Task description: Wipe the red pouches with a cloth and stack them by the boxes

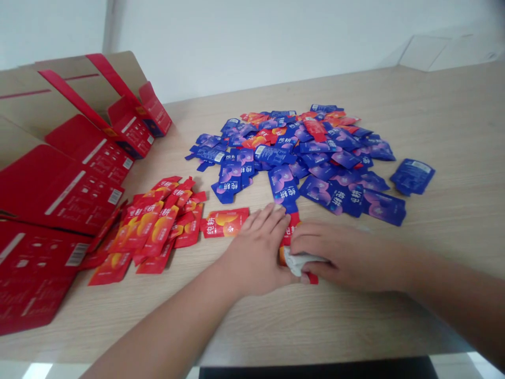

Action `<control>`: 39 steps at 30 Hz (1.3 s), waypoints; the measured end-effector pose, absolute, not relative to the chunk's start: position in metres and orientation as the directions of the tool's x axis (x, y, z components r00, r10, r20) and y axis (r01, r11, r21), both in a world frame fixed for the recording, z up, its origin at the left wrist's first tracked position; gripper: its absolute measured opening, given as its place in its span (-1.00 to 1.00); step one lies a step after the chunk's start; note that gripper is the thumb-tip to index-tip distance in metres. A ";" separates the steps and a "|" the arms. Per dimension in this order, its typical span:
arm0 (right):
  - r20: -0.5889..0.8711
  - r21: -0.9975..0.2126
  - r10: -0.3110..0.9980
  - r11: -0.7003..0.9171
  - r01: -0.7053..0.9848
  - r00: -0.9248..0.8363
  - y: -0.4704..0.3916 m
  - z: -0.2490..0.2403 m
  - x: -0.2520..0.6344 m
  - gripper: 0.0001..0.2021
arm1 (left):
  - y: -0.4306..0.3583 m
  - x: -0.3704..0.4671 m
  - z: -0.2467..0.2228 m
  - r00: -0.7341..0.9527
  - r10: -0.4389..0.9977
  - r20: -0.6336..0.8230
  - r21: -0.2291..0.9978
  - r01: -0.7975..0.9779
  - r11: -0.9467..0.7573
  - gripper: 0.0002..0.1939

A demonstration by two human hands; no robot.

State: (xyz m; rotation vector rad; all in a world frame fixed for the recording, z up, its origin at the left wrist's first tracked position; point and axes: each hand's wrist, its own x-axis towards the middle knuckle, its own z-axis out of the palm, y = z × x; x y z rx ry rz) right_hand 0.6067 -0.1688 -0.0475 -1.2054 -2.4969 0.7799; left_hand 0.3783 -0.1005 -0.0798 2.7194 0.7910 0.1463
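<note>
My left hand (258, 255) lies flat on the table, fingers stretched forward and thumb reaching right. It rests at the left side of a red-orange sachet (289, 236), which the two hands partly cover. My right hand (347, 258) is closed on a crumpled white tissue (302, 259), pressed against that sachet. Left of my left hand, another red sachet (226, 222) lies face up. Just beyond my fingertips is a blue sachet (284, 187) with a pink-purple print, at the near edge of a large mixed pile.
A heap of red sachets (150, 226) lies at the left, beside several open red cartons (39, 263). Farther back spreads the pile of blue sachets (315, 158) with some red ones among them. A lone blue sachet (413, 176) lies to the right. The table (445, 221) meets a white wall.
</note>
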 end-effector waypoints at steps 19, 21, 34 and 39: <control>0.318 -0.270 0.882 0.437 0.858 -0.349 -0.131 -0.088 0.628 -0.74 | -0.105 0.380 -0.072 0.826 0.538 -0.169 0.255 0.564 -0.786 0.27; 0.352 -0.294 0.881 0.424 0.857 -0.315 -0.136 -0.086 0.629 -0.73 | -0.103 0.378 -0.068 0.836 0.519 -0.178 0.263 0.549 -0.793 0.17; -0.051 -0.622 0.794 0.450 0.641 -0.606 -0.167 -0.039 0.606 -0.86 | -0.098 0.382 -0.064 0.792 0.547 -0.273 0.203 0.603 -0.771 0.35; -0.003 -0.577 0.855 0.422 0.700 -0.518 -0.155 -0.044 0.609 -0.89 | -0.097 0.383 -0.060 0.782 0.563 -0.266 0.226 0.619 -0.752 0.43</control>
